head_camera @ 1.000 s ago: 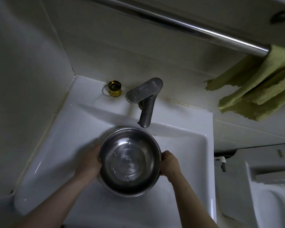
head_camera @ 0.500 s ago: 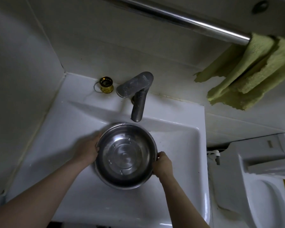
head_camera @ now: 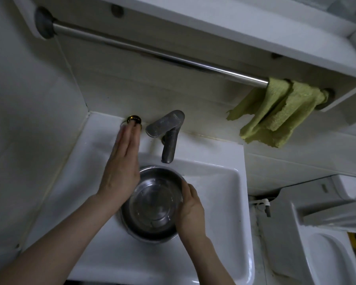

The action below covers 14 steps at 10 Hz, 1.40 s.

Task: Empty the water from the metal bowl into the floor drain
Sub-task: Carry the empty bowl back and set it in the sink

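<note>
A round metal bowl (head_camera: 154, 204) with a little water in it sits in the white sink basin (head_camera: 218, 194), below the grey tap (head_camera: 167, 130). My right hand (head_camera: 190, 208) grips the bowl's right rim. My left hand (head_camera: 122, 161) is off the bowl, raised flat with its fingers stretched out together, fingertips close to a small gold cup (head_camera: 134, 119) on the sink's back ledge. It holds nothing. No floor drain is in view.
A steel towel rail (head_camera: 162, 56) runs along the wall under a white shelf, with a green cloth (head_camera: 275, 112) hanging at its right end. A white toilet (head_camera: 325, 243) stands to the right of the sink. A wall closes off the left side.
My left hand let go of the bowl's left rim and rose toward the back ledge. The right hand kept its grip. The view tilted up, showing more of the rail.
</note>
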Each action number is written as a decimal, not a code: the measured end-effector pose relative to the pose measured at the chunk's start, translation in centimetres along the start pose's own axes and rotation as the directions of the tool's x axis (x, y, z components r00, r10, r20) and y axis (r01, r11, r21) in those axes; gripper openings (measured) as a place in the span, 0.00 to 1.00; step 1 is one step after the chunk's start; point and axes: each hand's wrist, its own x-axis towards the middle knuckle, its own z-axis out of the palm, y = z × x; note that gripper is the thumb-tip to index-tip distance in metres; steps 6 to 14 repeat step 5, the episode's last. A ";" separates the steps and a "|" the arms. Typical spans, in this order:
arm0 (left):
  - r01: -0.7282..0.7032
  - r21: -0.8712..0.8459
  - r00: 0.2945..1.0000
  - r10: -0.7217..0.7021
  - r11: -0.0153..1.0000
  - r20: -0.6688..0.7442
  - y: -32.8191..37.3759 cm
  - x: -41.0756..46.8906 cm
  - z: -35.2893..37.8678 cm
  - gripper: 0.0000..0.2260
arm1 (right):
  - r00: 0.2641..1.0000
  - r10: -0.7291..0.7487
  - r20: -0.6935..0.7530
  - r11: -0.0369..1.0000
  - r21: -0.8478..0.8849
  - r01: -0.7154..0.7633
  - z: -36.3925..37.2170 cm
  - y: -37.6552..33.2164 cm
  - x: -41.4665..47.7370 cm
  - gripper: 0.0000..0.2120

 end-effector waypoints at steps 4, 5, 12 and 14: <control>-0.206 0.156 0.975 0.188 0.966 0.121 3.9 2.6 -1.2 0.38 | 0.912 -0.196 -0.360 0.962 0.111 0.251 -6.0 -6.5 -3.5 0.20; -0.212 0.182 0.973 0.191 0.960 0.126 4.1 2.7 -1.8 0.40 | 0.647 -0.286 -0.707 0.795 0.202 0.572 -14.5 -8.7 -5.6 0.16; -0.212 0.182 0.973 0.191 0.960 0.126 4.1 2.7 -1.8 0.40 | 0.647 -0.286 -0.707 0.795 0.202 0.572 -14.5 -8.7 -5.6 0.16; -0.212 0.182 0.973 0.191 0.960 0.126 4.1 2.7 -1.8 0.40 | 0.647 -0.286 -0.707 0.795 0.202 0.572 -14.5 -8.7 -5.6 0.16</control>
